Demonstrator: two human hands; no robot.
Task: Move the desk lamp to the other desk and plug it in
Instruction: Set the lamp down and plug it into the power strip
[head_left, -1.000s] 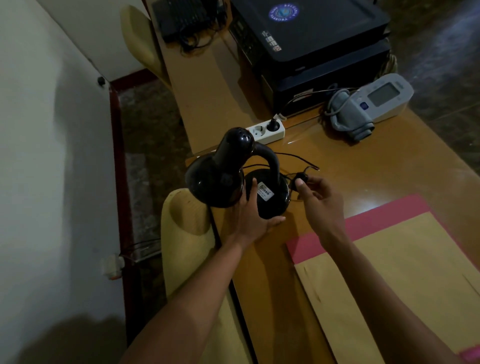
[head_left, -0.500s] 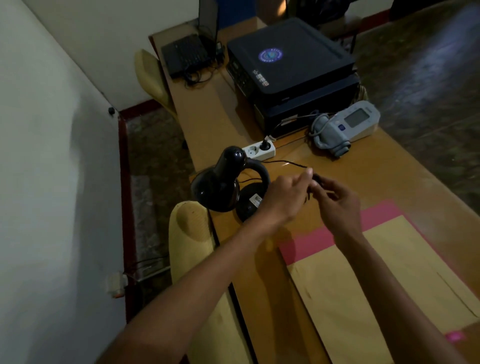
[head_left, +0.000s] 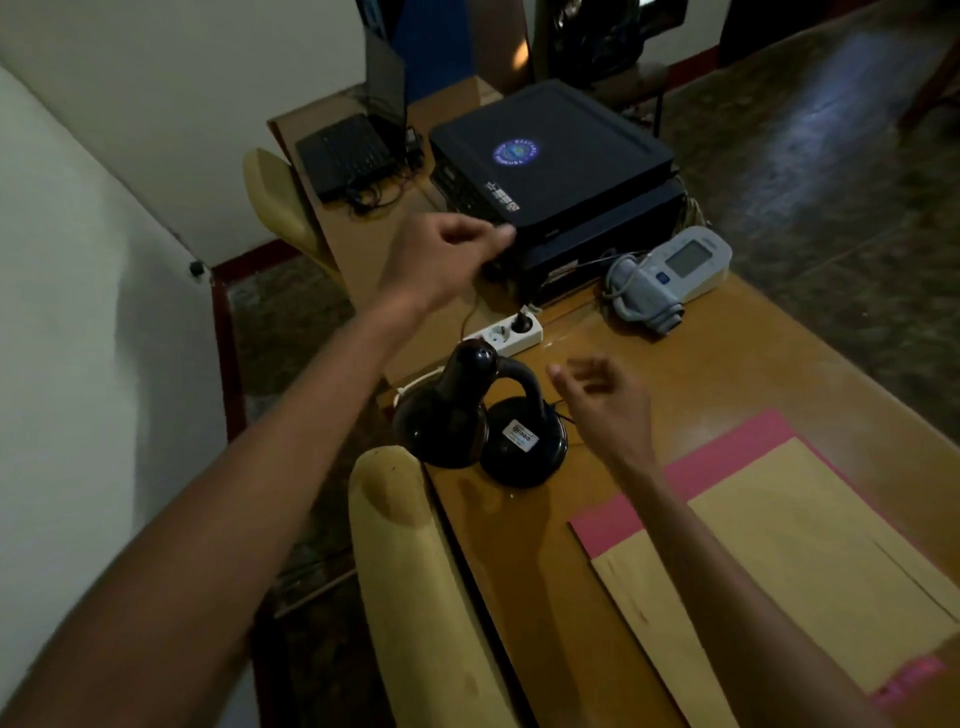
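A black desk lamp (head_left: 522, 441) stands on the wooden desk (head_left: 727, 395) near its left edge, its shade (head_left: 441, 431) tilted down to the left. My left hand (head_left: 447, 254) is raised above a white power strip (head_left: 493, 338), its fingers closed on the lamp's thin cord (head_left: 466, 317); a dark shape under the fingers looks like the plug (head_left: 491, 270). One black plug (head_left: 522, 325) sits in the strip's right socket. My right hand (head_left: 605, 405) hovers just right of the lamp base, fingers apart and empty.
A black printer (head_left: 556, 171) and a grey blood pressure monitor (head_left: 670, 275) stand behind the strip. A laptop (head_left: 353, 150) lies at the far end. Brown envelopes on a pink folder (head_left: 779, 545) lie at the near right. A yellow chair back (head_left: 415, 571) presses against the desk's left edge.
My left hand left the lamp base, took the cord from my right hand and rose toward the printer. My right hand let go and opened. The view has tilted up.
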